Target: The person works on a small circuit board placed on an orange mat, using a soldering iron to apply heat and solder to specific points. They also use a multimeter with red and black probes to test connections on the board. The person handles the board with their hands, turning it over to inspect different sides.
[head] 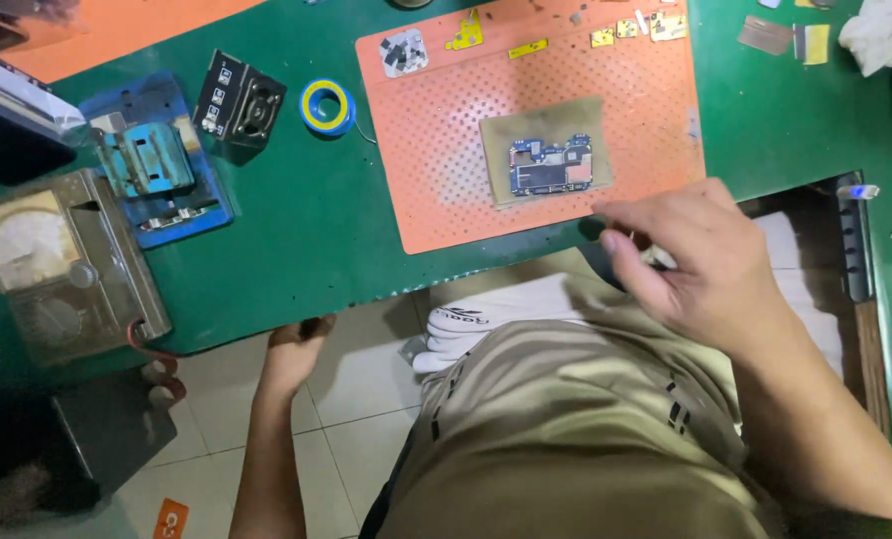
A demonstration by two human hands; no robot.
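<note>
Two hands at the near edge of a green surface (306,220).
From left: an analog meter (61,265), a blue holding fixture (156,165) and a blue-and-yellow reel (327,106); the left hand (294,349) grips the surface edge, fingers curled under; a circuit board (551,166) lies on the orange perforated mat (446,150); the right hand (700,255), fingers narrowly pinched, hovers just below the mat; what it holds cannot be told.

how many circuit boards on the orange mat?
1. A blue circuit board lies on a tan pad mid-mat, just beyond the right hand. Small yellow parts line the orange mat far edge; more may be hidden.
</note>
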